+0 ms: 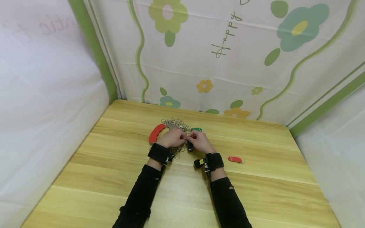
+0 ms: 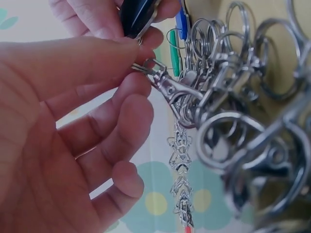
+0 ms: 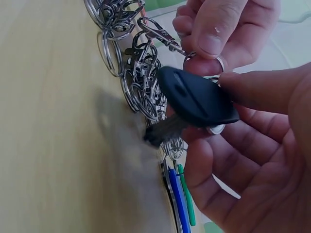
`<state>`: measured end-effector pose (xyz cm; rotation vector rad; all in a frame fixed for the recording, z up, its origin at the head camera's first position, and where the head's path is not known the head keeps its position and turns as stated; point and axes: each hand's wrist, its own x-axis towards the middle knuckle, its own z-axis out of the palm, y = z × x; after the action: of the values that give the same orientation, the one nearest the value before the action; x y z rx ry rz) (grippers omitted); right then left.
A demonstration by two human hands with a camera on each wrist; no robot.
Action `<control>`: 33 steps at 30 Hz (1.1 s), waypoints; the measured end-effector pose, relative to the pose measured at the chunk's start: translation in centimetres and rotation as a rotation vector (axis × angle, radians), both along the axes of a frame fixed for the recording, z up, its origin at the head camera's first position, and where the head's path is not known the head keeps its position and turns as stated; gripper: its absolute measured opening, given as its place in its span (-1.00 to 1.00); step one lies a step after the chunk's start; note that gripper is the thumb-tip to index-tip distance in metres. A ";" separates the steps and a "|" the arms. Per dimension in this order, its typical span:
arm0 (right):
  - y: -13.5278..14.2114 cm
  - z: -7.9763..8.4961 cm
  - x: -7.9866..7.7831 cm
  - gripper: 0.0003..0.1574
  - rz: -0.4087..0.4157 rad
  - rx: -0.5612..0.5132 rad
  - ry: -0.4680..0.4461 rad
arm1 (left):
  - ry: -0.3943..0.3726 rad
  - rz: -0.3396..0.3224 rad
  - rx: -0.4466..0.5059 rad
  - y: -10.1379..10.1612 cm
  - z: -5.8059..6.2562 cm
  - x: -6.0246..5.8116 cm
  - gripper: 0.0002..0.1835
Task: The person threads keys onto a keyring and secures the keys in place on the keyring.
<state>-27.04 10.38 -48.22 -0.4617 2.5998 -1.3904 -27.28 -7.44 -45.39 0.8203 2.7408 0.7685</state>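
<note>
Just above the wooden table, both hands meet beside a cluster of metal swivel clasps and split rings [image 1: 174, 122]. My left hand [image 1: 172, 138] pinches a split ring at the end of one swivel clasp [image 2: 170, 90] between thumb and fingertips, the other fingers loosely bent. My right hand [image 1: 201, 142] holds a black-headed key [image 3: 194, 97] by its head near the same ring, thumb on top and fingers beneath. The key's dark blade points away from the right palm. Fingertips partly hide where key and ring meet.
A curved red handle [image 1: 156, 134] lies at the cluster's left. Green [image 1: 196, 129] and blue [image 3: 179, 200] tags lie beyond the hands. A red tag with a small ring [image 1: 235, 159] rests further right. Fabric walls [image 1: 182, 63] stand behind and at both sides.
</note>
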 end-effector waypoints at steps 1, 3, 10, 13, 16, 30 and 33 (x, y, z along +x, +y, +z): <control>0.0 0.0 0.0 -0.92 0.000 -0.005 -0.005 | 0.006 -0.006 0.004 -0.1 0.0 0.0 -0.77; 0.0 0.0 0.0 -0.93 0.005 -0.011 -0.009 | 0.017 -0.010 0.010 -0.1 0.1 0.0 -0.78; 0.1 -0.2 0.0 -0.95 0.042 0.010 0.013 | 0.042 0.008 -0.016 0.0 0.0 0.0 -0.74; 0.1 -0.1 0.0 -0.96 0.055 0.016 0.005 | 0.039 0.023 -0.041 0.1 0.0 0.1 -0.69; 0.0 -0.1 0.1 -0.96 0.058 0.020 -0.001 | 0.040 0.034 -0.049 0.2 0.0 0.1 -0.63; 0.0 0.0 0.0 -0.93 0.018 0.012 -0.032 | 0.031 -0.041 -0.009 -0.2 0.2 0.1 -0.79; 0.0 0.0 0.0 -0.94 0.019 0.033 -0.028 | 0.043 -0.051 -0.010 -0.2 0.3 0.0 -0.76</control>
<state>-26.99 10.37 -48.21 -0.4586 2.5853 -1.3360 -27.27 -7.63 -45.10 0.9118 2.7467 0.7348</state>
